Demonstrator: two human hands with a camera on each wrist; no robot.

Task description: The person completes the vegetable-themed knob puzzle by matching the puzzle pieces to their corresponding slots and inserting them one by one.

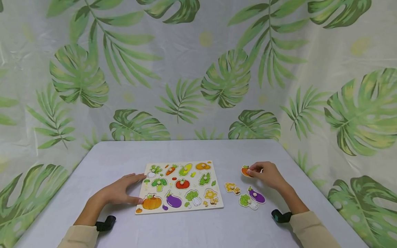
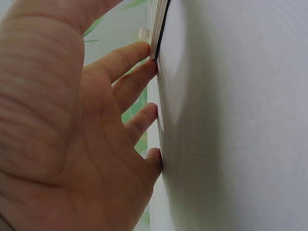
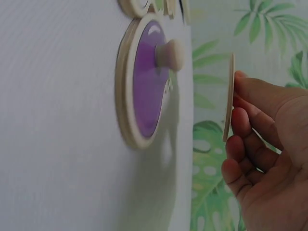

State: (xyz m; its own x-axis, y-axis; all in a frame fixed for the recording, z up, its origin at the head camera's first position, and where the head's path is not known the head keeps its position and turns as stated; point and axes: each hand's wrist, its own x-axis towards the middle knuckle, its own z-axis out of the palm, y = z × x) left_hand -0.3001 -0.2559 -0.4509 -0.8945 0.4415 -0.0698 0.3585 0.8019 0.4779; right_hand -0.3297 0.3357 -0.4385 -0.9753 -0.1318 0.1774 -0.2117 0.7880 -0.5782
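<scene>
My right hand [image 1: 267, 174] pinches the orange pumpkin puzzle piece [image 1: 245, 171] at the right of the table. In the right wrist view this piece [image 3: 230, 98] shows edge-on, lifted off the cloth. My left hand [image 1: 119, 189] lies at the left edge of the wooden vegetable puzzle board [image 1: 169, 176], thumb and fingers spread and fingertips at its side. Between the board and my right hand lie a mushroom piece [image 1: 232, 188], a purple eggplant piece [image 1: 256, 195] and a leafy cabbage piece [image 1: 248, 202], each knobbed.
Knobbed pieces such as the tomato [image 1: 182, 184], broccoli [image 1: 159, 184] and corn [image 1: 185, 169] sit in the board. Its pumpkin picture [image 1: 152, 202] shows no knob. White cloth covers the table [image 1: 118, 155]; a leaf-patterned curtain [image 1: 186, 69] hangs behind and beside it.
</scene>
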